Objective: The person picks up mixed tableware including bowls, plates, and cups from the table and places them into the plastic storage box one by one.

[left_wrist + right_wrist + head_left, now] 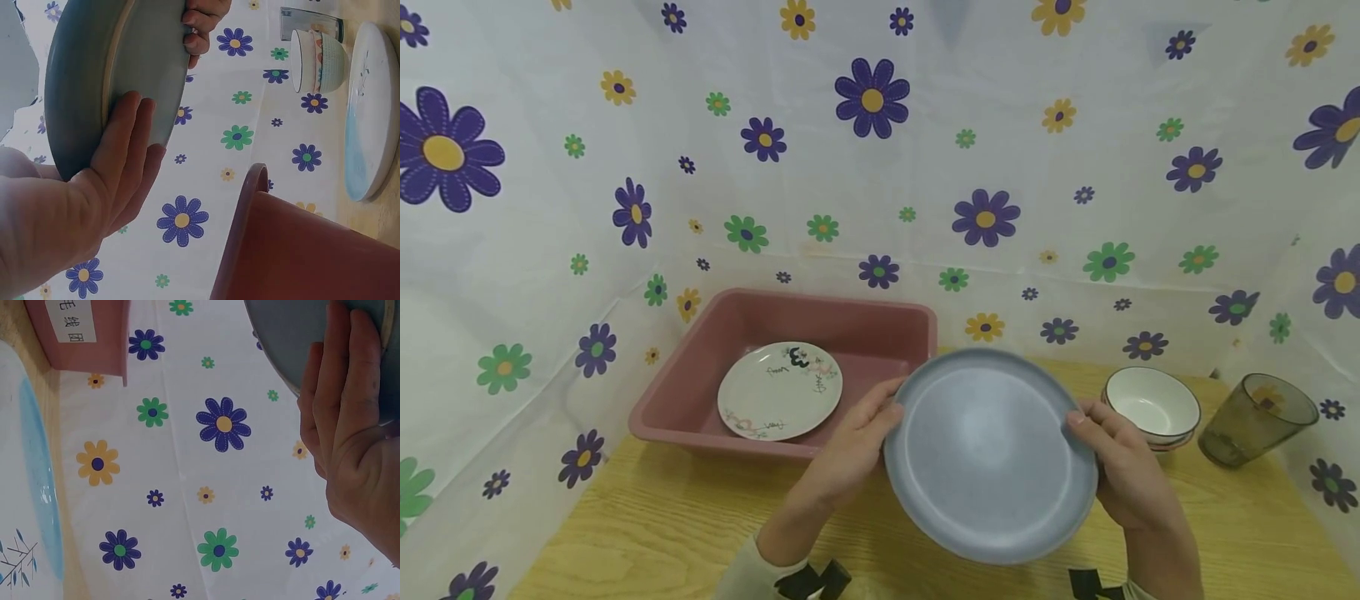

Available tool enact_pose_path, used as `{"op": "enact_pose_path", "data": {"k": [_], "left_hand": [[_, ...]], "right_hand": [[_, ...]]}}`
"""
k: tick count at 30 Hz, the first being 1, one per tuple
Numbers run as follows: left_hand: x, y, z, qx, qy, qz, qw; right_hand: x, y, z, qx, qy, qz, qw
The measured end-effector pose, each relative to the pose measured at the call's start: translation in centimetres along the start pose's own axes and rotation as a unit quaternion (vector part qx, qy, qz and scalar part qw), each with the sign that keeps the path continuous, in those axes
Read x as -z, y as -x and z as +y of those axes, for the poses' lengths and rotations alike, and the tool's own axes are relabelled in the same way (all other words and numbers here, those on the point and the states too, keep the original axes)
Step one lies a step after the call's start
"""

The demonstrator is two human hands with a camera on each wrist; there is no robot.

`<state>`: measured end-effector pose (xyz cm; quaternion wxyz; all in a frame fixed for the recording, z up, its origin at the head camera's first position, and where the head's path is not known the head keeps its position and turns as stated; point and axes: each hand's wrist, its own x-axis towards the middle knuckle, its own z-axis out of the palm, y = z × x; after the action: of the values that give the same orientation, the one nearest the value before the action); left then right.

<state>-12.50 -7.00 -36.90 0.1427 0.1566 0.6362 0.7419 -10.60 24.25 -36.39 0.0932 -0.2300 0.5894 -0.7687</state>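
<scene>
A round blue-grey plate (992, 454) is held up above the table in both hands, its upper face towards the head camera. My left hand (846, 454) grips its left edge, with the thumb near the rim and the fingers spread against the underside, as the left wrist view shows. At the opposite edge my right hand (1131, 471) holds it likewise, thumb on the rim and fingers underneath. Below, a white plate with a light-blue edge (375, 119) lies on the table; the held plate hides it in the head view.
To the left stands a pink basin (658, 408) with a patterned white plate (778, 392) inside. Stacked bowls (1153, 404) and a tinted glass (1255, 425) stand at the right on the wooden table (610, 533). A flowered white sheet (917, 175) hangs behind and at both sides.
</scene>
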Motion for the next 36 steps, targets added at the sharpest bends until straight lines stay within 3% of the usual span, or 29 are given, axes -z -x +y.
{"op": "enact_pose_path", "data": {"k": [6,13,21,36], "left_hand": [[0.29,-0.12,-0.04,0.015,0.086,-0.056,0.9946],[0.18,-0.21,-0.06,0.01,0.137,-0.054,0.989],[0.11,-0.07,0.16,0.006,0.147,-0.021,0.9889],[0.22,0.61,0.84,-0.012,0.133,-0.023,0.9907]], "right_hand": [[0.18,0.21,-0.07,-0.008,-0.018,0.003,0.9998],[0.03,0.37,-0.31,-0.02,-0.005,0.032,0.9993],[-0.01,0.04,-0.39,-0.026,0.01,0.036,0.999],[-0.06,-0.03,-0.16,-0.007,0.009,0.011,0.9999]]}}
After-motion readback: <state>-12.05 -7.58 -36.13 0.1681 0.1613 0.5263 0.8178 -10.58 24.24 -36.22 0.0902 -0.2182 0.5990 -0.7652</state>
